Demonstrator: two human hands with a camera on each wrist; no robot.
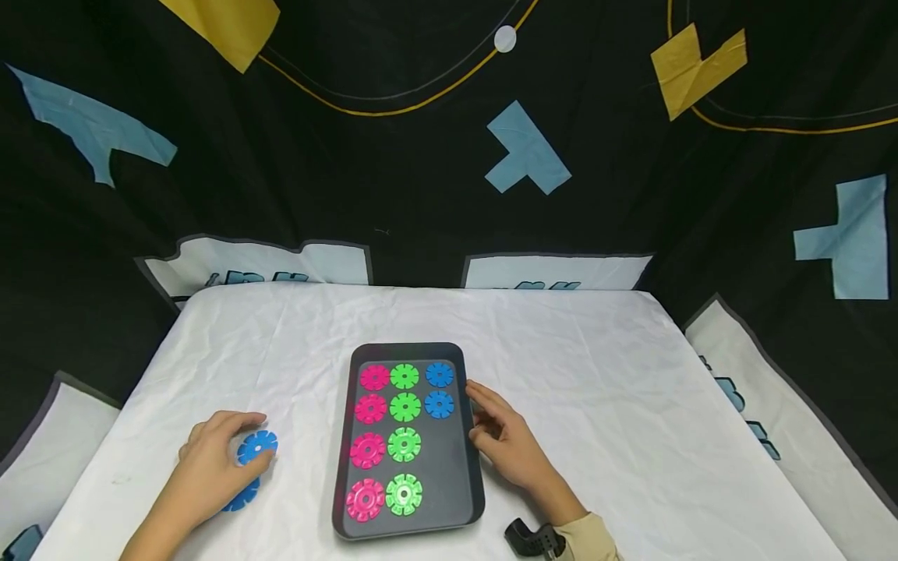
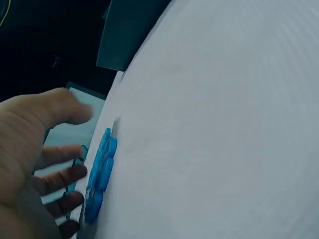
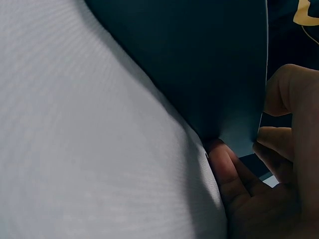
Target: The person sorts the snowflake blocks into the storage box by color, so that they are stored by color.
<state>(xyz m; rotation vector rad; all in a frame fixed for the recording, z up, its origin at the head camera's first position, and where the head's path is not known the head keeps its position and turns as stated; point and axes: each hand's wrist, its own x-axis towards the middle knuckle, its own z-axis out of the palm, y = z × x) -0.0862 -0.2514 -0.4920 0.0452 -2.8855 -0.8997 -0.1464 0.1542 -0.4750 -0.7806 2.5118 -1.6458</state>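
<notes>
My left hand point(image 1: 213, 465) is around two blue notched plastic discs point(image 1: 256, 445) lying on the white cloth at the left. Its thumb and fingers are spread apart. In the left wrist view the blue discs point(image 2: 100, 174) stand out beside the fingers, with a gap to the thumb. A dark grey tray point(image 1: 452, 475) lies in the middle, bearing a column of pink discs point(image 1: 370, 408), a column of green discs point(image 1: 404, 407) and two blue discs point(image 1: 440, 404). At the tray's right side, my right hand point(image 1: 508, 444) holds the rim with bent fingers and thumb.
White cloth point(image 1: 582, 374) covers the table. Behind it hangs a black curtain point(image 1: 421, 195) with blue and yellow patches. A black strap device point(image 1: 532, 539) sits at the right wrist.
</notes>
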